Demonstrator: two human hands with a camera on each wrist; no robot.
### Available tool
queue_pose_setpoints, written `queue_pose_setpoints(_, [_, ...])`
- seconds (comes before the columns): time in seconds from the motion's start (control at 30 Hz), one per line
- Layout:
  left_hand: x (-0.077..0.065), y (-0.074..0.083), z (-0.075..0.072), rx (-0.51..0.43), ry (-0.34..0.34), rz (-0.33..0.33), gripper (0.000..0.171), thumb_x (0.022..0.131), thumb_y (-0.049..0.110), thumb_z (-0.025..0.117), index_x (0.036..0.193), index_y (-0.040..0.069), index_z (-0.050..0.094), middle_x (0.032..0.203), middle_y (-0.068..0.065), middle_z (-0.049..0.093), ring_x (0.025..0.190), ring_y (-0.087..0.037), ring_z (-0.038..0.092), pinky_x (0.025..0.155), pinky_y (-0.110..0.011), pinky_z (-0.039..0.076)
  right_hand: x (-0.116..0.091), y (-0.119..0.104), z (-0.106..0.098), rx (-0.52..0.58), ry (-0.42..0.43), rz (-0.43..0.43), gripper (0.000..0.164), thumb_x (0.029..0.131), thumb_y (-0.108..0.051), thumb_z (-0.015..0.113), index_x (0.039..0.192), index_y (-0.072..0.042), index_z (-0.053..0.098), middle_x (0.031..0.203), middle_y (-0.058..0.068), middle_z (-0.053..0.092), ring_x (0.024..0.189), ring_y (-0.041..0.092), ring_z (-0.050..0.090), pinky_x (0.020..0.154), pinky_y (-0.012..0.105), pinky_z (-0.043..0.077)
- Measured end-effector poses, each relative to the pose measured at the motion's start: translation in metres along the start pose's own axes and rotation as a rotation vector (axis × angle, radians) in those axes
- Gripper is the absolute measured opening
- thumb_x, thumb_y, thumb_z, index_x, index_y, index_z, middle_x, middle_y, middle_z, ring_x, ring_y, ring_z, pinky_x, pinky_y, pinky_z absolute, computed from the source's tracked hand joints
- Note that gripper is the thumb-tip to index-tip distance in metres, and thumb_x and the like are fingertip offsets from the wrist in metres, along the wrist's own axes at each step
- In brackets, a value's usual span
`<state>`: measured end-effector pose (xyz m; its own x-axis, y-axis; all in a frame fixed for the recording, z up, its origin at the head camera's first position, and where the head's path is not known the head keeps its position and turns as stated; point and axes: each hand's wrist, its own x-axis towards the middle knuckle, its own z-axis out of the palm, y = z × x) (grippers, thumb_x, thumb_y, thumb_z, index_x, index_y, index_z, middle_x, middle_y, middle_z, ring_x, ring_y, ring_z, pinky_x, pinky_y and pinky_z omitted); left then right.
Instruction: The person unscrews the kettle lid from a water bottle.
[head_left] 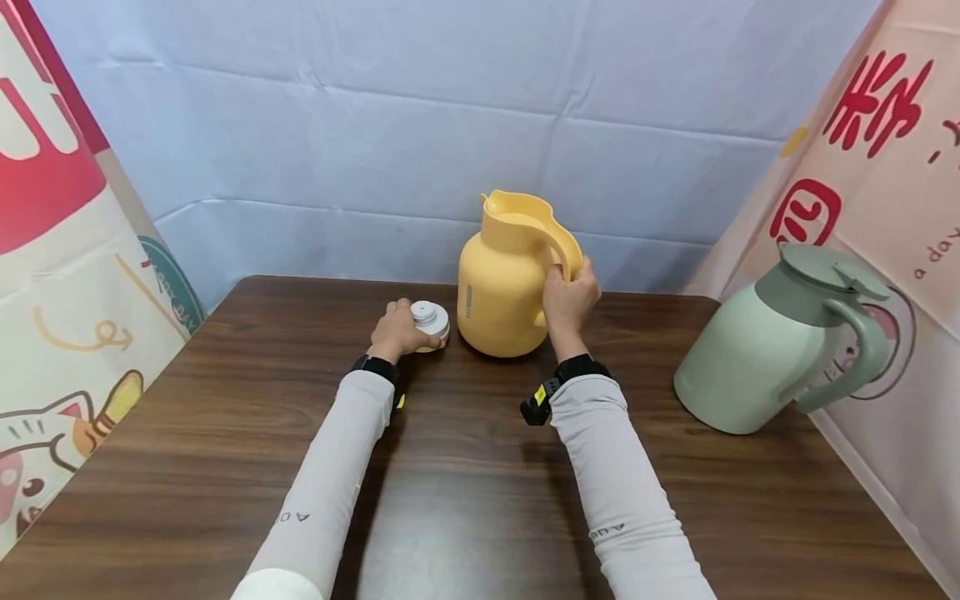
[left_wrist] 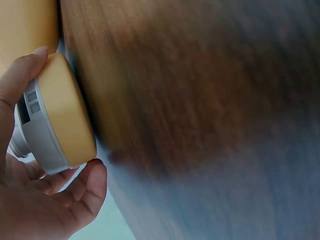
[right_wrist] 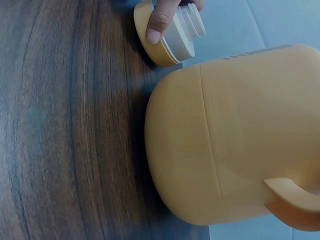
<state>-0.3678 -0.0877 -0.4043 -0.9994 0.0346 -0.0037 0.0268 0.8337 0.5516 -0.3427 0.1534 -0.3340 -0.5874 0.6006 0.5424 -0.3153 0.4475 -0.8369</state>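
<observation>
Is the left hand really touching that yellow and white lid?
Touching: the left wrist view shows the left hand gripping the lid, thumb and fingers against it.

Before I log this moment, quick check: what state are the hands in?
Left hand: closed, holding the yellow-and-white lid by its sides.
Right hand: closed, holding the yellow jug by its handle.
</observation>
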Motion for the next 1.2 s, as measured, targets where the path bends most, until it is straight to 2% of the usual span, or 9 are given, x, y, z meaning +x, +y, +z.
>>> queue_pose_setpoints(0.3, [0.000, 0.000, 0.000, -0.011, 0.014, 0.005, 0.088, 0.068, 0.043, 0.080, 0.131, 0.002, 0.035, 0.118, -0.018, 0.040, 0.100, -0.034, 0.049, 0.081, -0.047, 0.043, 0.001, -0.001, -0.003, 0.013, -0.028, -0.021, 0.006, 0.076, -0.007, 0.057, 0.075, -0.002, 0.053, 0.063, 0.005, 0.047, 0.062, 0.024, 0.048, 0.057, 0.028, 0.036])
queue_pose_setpoints(0.53, [0.001, -0.001, 0.001, -0.008, 0.014, 0.007, 0.090, 0.068, 0.044, 0.079, 0.134, 0.002, 0.033, 0.119, -0.018, 0.039, 0.101, -0.034, 0.049, 0.081, -0.047, 0.043, 0.002, -0.001, -0.005, -0.007, -0.068, -0.006, 0.008, 0.077, -0.009, 0.057, 0.075, -0.004, 0.050, 0.064, 0.006, 0.045, 0.063, 0.025, 0.046, 0.058, 0.029, 0.036])
queue_pose_setpoints(0.63, [0.000, 0.000, -0.002, 0.013, -0.013, 0.022, 0.094, 0.069, 0.045, 0.078, 0.138, 0.003, 0.029, 0.122, -0.020, 0.039, 0.102, -0.034, 0.049, 0.082, -0.047, 0.042, 0.004, -0.004, -0.011, -0.058, -0.160, 0.020, 0.010, 0.080, -0.013, 0.055, 0.079, -0.005, 0.049, 0.066, 0.007, 0.046, 0.063, 0.024, 0.047, 0.057, 0.030, 0.037])
queue_pose_setpoints(0.73, [-0.002, 0.001, -0.007, 0.043, -0.031, 0.030, 0.098, 0.070, 0.045, 0.078, 0.142, 0.004, 0.026, 0.122, -0.021, 0.039, 0.103, -0.035, 0.049, 0.083, -0.048, 0.042, 0.008, -0.005, -0.022, -0.145, -0.320, 0.036, 0.014, 0.083, -0.020, 0.053, 0.085, -0.007, 0.050, 0.069, 0.007, 0.048, 0.064, 0.023, 0.049, 0.056, 0.030, 0.039])
queue_pose_setpoints(0.83, [-0.004, 0.004, -0.015, 0.071, -0.040, 0.043, 0.098, 0.070, 0.045, 0.077, 0.142, 0.003, 0.026, 0.121, -0.022, 0.040, 0.103, -0.035, 0.048, 0.082, -0.048, 0.042, 0.016, -0.005, -0.033, -0.237, -0.488, 0.020, 0.020, 0.085, -0.026, 0.052, 0.094, -0.008, 0.050, 0.072, 0.008, 0.048, 0.069, 0.024, 0.050, 0.058, 0.032, 0.040])
queue_pose_setpoints(0.93, [-0.006, 0.007, -0.021, 0.101, -0.034, 0.059, 0.094, 0.069, 0.045, 0.078, 0.139, 0.001, 0.032, 0.118, -0.021, 0.042, 0.101, -0.034, 0.049, 0.081, -0.047, 0.043, 0.023, -0.004, -0.042, -0.299, -0.609, -0.013, 0.027, 0.085, -0.029, 0.054, 0.101, -0.008, 0.047, 0.078, 0.009, 0.047, 0.075, 0.026, 0.049, 0.064, 0.034, 0.039])
queue_pose_setpoints(1.07, [-0.008, 0.011, -0.027, 0.127, -0.024, 0.071, 0.089, 0.070, 0.046, 0.077, 0.135, 0.001, 0.038, 0.117, -0.021, 0.042, 0.097, -0.033, 0.049, 0.078, -0.046, 0.044, 0.028, -0.006, -0.048, -0.318, -0.680, -0.044, 0.035, 0.085, -0.030, 0.057, 0.108, -0.007, 0.045, 0.085, 0.010, 0.047, 0.081, 0.028, 0.048, 0.068, 0.037, 0.038])
queue_pose_setpoints(1.2, [-0.009, 0.013, -0.028, 0.121, -0.041, 0.074, 0.088, 0.071, 0.047, 0.076, 0.136, 0.002, 0.037, 0.118, -0.020, 0.042, 0.098, -0.032, 0.049, 0.078, -0.046, 0.043, 0.027, -0.006, -0.048, -0.320, -0.678, -0.038, 0.037, 0.086, -0.028, 0.059, 0.112, -0.005, 0.044, 0.087, 0.011, 0.049, 0.083, 0.028, 0.050, 0.068, 0.037, 0.040])
